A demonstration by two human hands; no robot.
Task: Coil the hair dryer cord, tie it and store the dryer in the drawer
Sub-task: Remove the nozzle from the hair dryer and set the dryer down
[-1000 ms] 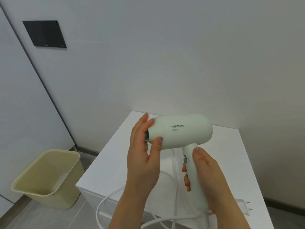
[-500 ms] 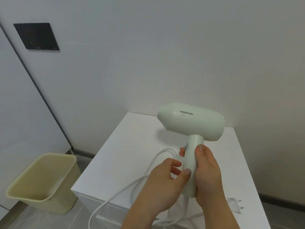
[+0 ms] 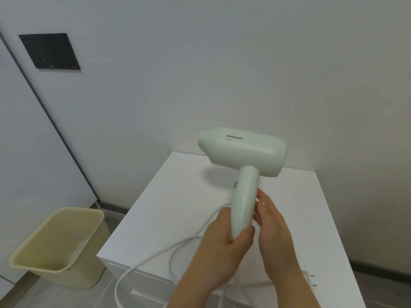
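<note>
Green dryer (image 3: 242,150) held by left hand (image 3: 222,247), perhaps right hand (image 3: 273,236).

Plain pale room corner with a cabinet and a bin

A smooth grey-white wall (image 3: 222,63) fills the upper view under soft, even light, with a black rectangular panel (image 3: 50,51) mounted high on the left. A dark seam (image 3: 56,130) runs slantwise down to the floor and divides that wall from another pale surface (image 3: 26,163). A white cabinet (image 3: 178,207) stands against the wall. Left of it, a cream plastic bin (image 3: 66,236) sits on the grey tiled floor (image 3: 55,296). A dark baseboard (image 3: 114,206) lines the foot of the wall.
</note>
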